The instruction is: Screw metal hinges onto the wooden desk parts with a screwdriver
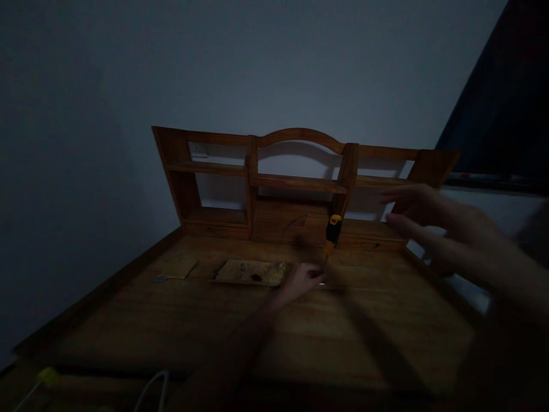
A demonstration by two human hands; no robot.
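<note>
A screwdriver (333, 230) with a black and yellow handle stands nearly upright over the wooden desk top (257, 320), its thin shaft pointing down. Low on that shaft, the fingers of my left hand (305, 278) are pinched together around its lower end; the tip itself is hidden. A small bright spot shows on the wood just under these fingers. Raised at the right, my right hand (446, 226) holds nothing, its fingers apart and slightly blurred. It is well to the right of the screwdriver handle.
A pale worn board (249, 272) with dark marks lies left of my left hand. Farther left are a small flat piece (178, 269) and a small metallic object (159, 279). A wooden shelf unit (295, 183) rises along the back. A white cable (152, 386) loops at the near edge.
</note>
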